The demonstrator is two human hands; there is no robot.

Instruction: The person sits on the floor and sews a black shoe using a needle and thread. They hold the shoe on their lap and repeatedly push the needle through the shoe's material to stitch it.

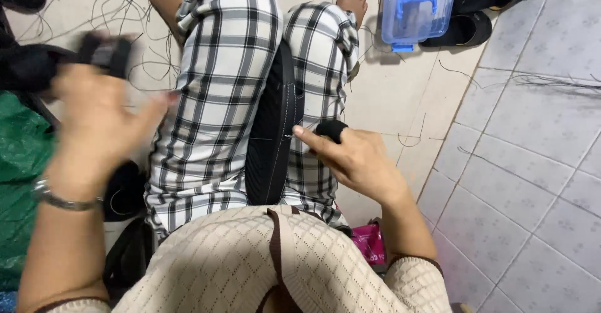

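A long black piece with a white stitched seam (274,125) lies clamped between my knees in black-and-white plaid trousers. My right hand (354,156) sits at its right edge, fingers pinched around a small black-handled tool (330,129) whose tip touches the seam. My left hand (100,122) is raised at the left and blurred with motion. It grips a dark black object (107,53); what that object is cannot be made out. A metal watch is on the left wrist.
Loose dark threads (119,12) litter the pale floor ahead. A clear blue-lidded plastic box (418,9) stands beside black sandals (482,6) at the top right. Green sacking (19,156) and black pieces (125,194) lie at the left. A pink packet (369,241) sits by my right hip.
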